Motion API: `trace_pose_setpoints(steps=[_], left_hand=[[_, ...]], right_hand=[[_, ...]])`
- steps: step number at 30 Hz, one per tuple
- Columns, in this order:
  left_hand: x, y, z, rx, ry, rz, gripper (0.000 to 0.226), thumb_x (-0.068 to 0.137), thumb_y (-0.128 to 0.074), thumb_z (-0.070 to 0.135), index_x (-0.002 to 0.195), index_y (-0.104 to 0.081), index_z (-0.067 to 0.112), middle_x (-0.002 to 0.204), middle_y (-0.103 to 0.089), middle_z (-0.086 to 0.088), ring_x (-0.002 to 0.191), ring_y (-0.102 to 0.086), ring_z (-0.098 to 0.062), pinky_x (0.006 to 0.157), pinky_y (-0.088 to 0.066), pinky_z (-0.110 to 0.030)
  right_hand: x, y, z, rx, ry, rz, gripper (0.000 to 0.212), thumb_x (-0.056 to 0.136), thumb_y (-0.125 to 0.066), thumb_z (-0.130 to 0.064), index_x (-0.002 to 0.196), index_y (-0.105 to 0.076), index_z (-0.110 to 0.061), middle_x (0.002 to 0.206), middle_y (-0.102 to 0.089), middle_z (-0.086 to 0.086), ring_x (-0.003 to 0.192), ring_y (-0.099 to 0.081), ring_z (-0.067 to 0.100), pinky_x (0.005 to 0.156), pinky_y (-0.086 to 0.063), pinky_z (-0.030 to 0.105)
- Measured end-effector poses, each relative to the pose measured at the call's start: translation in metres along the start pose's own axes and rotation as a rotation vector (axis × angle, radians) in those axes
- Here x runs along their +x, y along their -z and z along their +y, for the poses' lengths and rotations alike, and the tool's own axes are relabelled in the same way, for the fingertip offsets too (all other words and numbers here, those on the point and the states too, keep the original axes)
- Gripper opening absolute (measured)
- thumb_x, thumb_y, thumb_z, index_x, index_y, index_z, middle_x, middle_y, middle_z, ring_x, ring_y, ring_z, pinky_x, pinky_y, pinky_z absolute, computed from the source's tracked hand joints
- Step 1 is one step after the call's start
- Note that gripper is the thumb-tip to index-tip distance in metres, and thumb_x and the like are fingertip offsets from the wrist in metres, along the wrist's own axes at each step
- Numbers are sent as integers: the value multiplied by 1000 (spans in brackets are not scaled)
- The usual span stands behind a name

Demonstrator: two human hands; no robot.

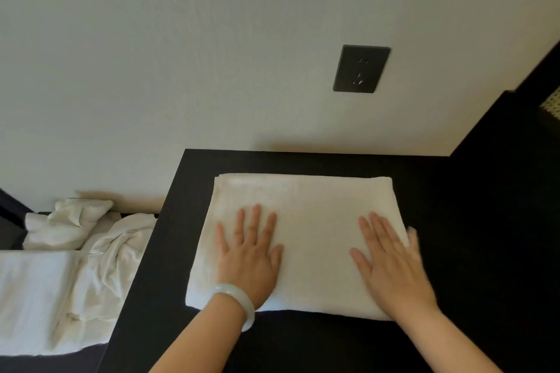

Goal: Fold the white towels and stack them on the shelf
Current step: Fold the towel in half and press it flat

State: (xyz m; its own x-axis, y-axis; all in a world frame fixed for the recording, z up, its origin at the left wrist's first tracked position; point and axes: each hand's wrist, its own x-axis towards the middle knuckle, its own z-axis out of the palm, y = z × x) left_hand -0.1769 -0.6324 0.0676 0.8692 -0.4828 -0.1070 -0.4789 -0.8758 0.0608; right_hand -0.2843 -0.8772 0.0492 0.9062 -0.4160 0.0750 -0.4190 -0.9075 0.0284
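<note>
A folded white towel lies flat on a black shelf top against the wall. My left hand presses flat on the towel's left half, fingers straight and spread, a pale bangle on the wrist. My right hand lies flat on the towel's right half, its outer fingers reaching the right edge. To the left, lower down, several unfolded white towels lie crumpled in a heap.
A black wall socket sits on the pale wall above the shelf. A tall dark panel rises at the right. A flat white cloth lies at the lower left beside the heap.
</note>
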Motion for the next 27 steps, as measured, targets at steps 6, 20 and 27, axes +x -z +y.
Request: trace_pose_setpoints(steps=[6, 20, 27], left_hand=[[32, 26, 15, 15, -71, 37, 62, 102, -7, 49, 153, 17, 23, 160, 25, -2, 143, 31, -24, 112, 23, -52], [93, 30, -80, -90, 157, -136, 62, 97, -6, 61, 153, 13, 39, 164, 12, 7, 151, 9, -25, 118, 2, -60], [98, 28, -14, 55, -290, 55, 62, 98, -1, 54, 155, 9, 31, 164, 12, 2, 150, 15, -20, 118, 10, -51]], right_hand=[[43, 35, -26, 53, 35, 103, 67, 100, -5, -59, 154, -5, -19, 163, -19, -1, 150, 1, 15, 121, 12, 41], [111, 13, 5, -21, 18, -147, 83, 86, 17, -69, 156, 4, -27, 167, -2, -5, 150, 14, 13, 118, 16, 52], [97, 22, -78, 67, 413, -66, 65, 98, -4, -58, 158, -1, -32, 167, 0, -4, 153, 8, 13, 118, 20, 46]])
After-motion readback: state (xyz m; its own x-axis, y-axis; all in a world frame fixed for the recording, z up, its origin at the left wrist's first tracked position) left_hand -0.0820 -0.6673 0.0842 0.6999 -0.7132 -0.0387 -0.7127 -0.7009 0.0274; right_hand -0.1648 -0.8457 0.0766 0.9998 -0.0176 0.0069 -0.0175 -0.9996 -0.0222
